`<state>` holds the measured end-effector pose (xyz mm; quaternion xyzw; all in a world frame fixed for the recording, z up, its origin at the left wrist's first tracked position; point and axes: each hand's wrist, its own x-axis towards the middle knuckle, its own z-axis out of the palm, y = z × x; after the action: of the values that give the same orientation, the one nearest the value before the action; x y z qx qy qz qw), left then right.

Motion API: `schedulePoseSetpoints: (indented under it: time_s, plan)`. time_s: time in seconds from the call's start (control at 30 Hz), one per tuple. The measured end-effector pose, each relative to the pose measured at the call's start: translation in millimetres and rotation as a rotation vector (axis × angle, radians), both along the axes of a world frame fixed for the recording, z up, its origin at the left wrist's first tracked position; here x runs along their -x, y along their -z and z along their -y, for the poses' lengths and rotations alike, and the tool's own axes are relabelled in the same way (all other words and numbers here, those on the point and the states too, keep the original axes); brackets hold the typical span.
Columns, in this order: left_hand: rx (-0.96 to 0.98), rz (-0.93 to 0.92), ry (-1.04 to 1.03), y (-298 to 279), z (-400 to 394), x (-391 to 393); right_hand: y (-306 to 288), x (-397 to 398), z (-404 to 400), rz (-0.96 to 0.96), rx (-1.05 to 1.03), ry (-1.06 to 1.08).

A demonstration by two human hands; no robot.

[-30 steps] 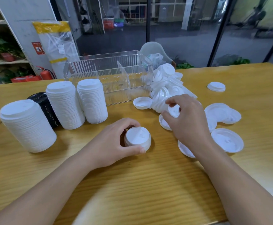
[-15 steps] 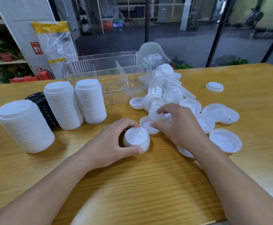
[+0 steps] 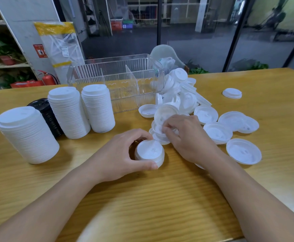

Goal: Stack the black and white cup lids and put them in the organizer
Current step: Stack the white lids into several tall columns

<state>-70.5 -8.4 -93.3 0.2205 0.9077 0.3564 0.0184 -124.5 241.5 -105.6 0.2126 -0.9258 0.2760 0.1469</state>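
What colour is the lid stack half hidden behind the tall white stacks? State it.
Black: the ribbed plastic lid stack, clearest in the head view.

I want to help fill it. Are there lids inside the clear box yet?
No, the clear organizer shows only bare compartments; the white stacks stand beside it on the table.

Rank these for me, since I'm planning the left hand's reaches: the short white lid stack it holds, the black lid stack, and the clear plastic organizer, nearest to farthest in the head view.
1. Short white lid stack: in the left hand.
2. Black lid stack: far-left, behind the white stacks.
3. Clear plastic organizer: at the back.
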Motion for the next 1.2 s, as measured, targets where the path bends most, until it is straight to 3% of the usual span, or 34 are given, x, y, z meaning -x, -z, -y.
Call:
schedulePoseSetpoints:
  time_s: [0.67, 0.97, 1.13, 1.2]
  plan:
    - [-0.104, -0.02, -0.042, 8, -1, 5, 9, 1, 11, -0.119, 0.038, 0.117]
    - [-0.282, -0.103, -0.141, 6, -3, 6, 5, 0, 8, -0.184, 0.132, 0.074]
    - [-0.335, -0.199, -0.146, 1, -6, 3, -14, -12, 6, 0.108, 0.52, -0.098]
    - [-0.327, -0.218, -0.144, 0, -5, 4, -14, -12, 6, 0.187, 0.552, -0.121]
